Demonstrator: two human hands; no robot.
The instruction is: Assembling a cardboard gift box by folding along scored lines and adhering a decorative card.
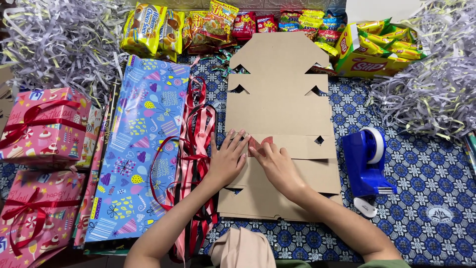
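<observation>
Both hands lie flat on a flattened brown cardboard box blank (280, 124) in the mid of the surface (426, 173), which has a blue patterned cloth over it. Left hand (229, 159) is palm down w/ fingers spread a bit, pressing the blank's left edge near a fold line; it pinches nothing. Right hand (277, 166) is also palm down, fingers together & pointing up-left, tips touching a small reddish patch on the cardboard just beside the left hand's fingertips. The hands nearly meet, thumbs close.

The blank runs from near the person's chest up toward the snack row, w/ die-cut notches along both sides & crease lines across.

Left of the blank, touching the left forearm: a tangle of red, pink & black ribbons (193, 164). Further left, a long sheet of blue gift wrap (141, 149) w/ party prints, then two pink wrapped gifts (42, 168) tied w/ red ribbon at the surface's left edge.

Right of the blank, near but apart: a blue tape dispenser (369, 161) w/ a white roll.

Along the far edge: assorted snack packets (213, 25) & an open yellow carton of snack bars (377, 47). Heaps of pale shredded paper (54, 39) fill both far corners.
</observation>
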